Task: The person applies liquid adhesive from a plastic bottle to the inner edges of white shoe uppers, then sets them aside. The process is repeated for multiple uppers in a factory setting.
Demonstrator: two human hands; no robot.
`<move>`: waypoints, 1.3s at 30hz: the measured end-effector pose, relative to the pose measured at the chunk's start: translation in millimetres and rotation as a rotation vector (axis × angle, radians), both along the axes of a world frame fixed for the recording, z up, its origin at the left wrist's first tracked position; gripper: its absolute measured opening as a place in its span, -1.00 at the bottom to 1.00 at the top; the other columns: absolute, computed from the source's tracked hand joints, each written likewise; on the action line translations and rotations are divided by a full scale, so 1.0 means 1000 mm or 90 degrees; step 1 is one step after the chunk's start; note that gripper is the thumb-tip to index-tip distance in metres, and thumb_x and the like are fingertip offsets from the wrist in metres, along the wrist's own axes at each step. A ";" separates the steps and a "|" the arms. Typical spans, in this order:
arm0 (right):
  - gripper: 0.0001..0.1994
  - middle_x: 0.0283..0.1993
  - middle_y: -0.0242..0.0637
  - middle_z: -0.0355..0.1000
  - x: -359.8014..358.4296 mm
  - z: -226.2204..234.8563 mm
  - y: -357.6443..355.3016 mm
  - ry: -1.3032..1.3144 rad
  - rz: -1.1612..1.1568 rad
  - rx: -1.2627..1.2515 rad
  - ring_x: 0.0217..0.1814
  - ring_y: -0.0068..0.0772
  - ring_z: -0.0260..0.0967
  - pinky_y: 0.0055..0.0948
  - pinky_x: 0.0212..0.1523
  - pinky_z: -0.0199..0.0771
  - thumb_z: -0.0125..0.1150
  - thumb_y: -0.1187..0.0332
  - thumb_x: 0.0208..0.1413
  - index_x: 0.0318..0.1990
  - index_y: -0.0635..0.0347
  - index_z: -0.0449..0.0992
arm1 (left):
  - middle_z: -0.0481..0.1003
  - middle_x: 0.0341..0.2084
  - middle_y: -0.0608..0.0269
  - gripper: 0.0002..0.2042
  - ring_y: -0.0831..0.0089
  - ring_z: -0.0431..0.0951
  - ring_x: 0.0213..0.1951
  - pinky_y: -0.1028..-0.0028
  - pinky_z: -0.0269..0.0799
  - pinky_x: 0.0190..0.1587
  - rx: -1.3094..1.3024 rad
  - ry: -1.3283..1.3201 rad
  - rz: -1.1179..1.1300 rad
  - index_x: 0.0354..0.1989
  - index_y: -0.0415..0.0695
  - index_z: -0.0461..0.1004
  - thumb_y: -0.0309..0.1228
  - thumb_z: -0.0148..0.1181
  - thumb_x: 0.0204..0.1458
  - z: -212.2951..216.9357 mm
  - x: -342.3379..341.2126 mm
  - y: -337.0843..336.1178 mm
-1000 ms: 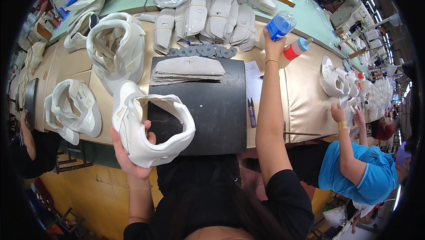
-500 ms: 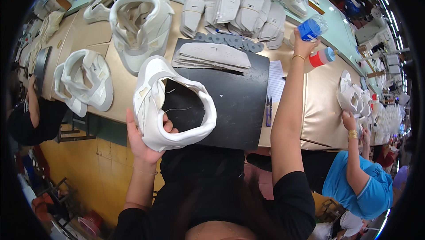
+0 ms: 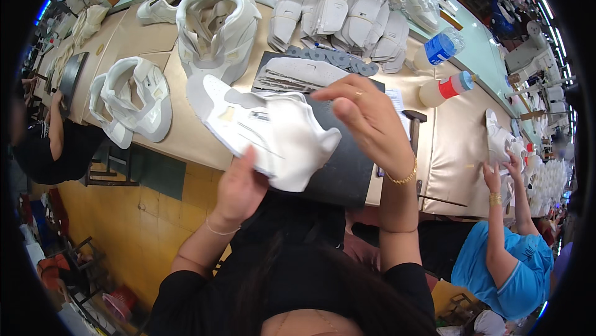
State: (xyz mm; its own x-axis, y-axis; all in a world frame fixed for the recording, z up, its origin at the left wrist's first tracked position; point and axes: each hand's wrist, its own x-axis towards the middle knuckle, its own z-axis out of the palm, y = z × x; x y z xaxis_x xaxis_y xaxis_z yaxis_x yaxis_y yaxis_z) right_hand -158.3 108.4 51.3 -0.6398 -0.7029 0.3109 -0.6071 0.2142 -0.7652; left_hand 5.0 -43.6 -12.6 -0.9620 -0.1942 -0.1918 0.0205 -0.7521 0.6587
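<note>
A white shoe upper [image 3: 282, 137] is tilted on its side above the black board [image 3: 338, 178]. My left hand [image 3: 241, 190] grips its lower edge, thumb on the outer face and the other fingers hidden behind. Over the board's right part is my right hand [image 3: 372, 122], fingers stretched out and thumb apart, holding nothing. Its fingertips are close to the upper's top edge; whether they touch, I cannot tell. A stack of grey-white cut pieces [image 3: 304, 70] lies on the board's far end, beside a row of grey round-edged pieces [image 3: 335, 58].
More uppers [image 3: 217, 32] stand at far left, with another pair [image 3: 139, 100] nearer. Banded bundles of pieces [image 3: 329, 10] line the back. Right of them are a blue-labelled bottle [image 3: 434, 50], a red-labelled bottle [image 3: 444, 89] and a hammer [image 3: 415, 119]. A co-worker in blue [image 3: 496, 261] handles uppers at right.
My right hand has left the blue-labelled bottle, which stays on the table, and come in beside the upper. My left hand has turned the upper so its outer side faces up.
</note>
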 end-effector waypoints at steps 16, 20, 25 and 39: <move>-0.53 -0.40 -0.32 0.46 -0.018 0.045 -0.021 -0.219 0.444 0.151 -0.36 -0.49 0.35 -0.51 -0.29 0.32 0.11 -0.08 0.09 -0.22 0.24 0.50 | 0.45 -0.45 0.12 -0.55 0.27 0.42 -0.37 0.35 0.24 -0.33 -0.788 0.383 -0.109 -0.22 -0.20 0.47 0.00 0.18 -0.02 0.060 0.057 -0.056; -0.53 -0.39 -0.33 0.46 -0.025 0.044 -0.021 -0.254 0.553 0.195 -0.35 -0.49 0.35 -0.48 -0.29 0.32 0.09 -0.09 0.11 -0.26 0.23 0.51 | 0.30 -0.05 -0.05 -0.15 0.12 0.32 -0.02 0.29 0.31 -0.23 -1.021 0.489 0.465 0.14 -0.16 0.20 0.35 0.01 -0.12 0.074 0.029 -0.074; -0.56 -0.34 -0.32 0.46 -0.040 0.014 -0.030 -0.240 0.626 0.198 -0.29 -0.51 0.36 -0.49 -0.25 0.33 0.11 -0.04 0.12 -0.26 0.23 0.54 | 0.26 0.13 -0.15 -0.35 -0.08 0.18 0.21 0.05 0.04 0.23 -0.990 0.396 0.128 0.11 -0.31 0.27 0.04 -0.06 0.05 0.049 -0.015 -0.036; -0.10 -0.14 -0.07 0.35 -0.142 -0.107 0.130 -0.849 0.114 -1.225 -0.16 -0.28 0.37 -0.40 -0.16 0.50 -0.02 -0.40 -0.10 -0.04 0.46 0.29 | 0.18 0.20 -0.09 -0.49 0.22 0.16 0.25 0.32 -0.09 0.30 -0.581 0.146 0.026 0.30 -0.32 -0.06 -0.47 -0.16 0.18 0.062 -0.045 0.018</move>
